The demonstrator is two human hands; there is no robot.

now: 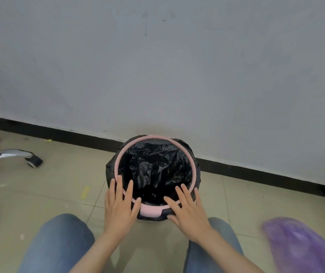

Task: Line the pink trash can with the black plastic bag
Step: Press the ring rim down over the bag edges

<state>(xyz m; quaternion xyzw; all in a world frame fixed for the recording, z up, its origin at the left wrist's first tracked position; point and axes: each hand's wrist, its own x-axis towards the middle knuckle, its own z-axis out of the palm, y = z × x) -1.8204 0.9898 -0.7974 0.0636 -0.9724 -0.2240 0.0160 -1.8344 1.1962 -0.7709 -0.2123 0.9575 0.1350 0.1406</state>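
We look straight down into the pink trash can, which stands on the tiled floor right against the dark baseboard of a pale wall. The black plastic bag fills it: crumpled inside, folded over and hanging down the outside, with a pink ring sitting on top of the fold. No brand, label or lettering shows on can or bag.

Both our hands lie flat, palms down, on the near rim. The left hand covers the near-left arc, fingers spread apart and straight, tips reaching over the ring toward the bag's hollow. The right hand mirrors it on the near-right arc, fingers also splayed and pointing up and left; neither hand clamps anything. Between them a pink tab of the can peeks out.

Our knees in blue jeans frame the can from below. Out left are the chrome legs and castors of a chair base; at the lower right corner sits a blurred purple object.
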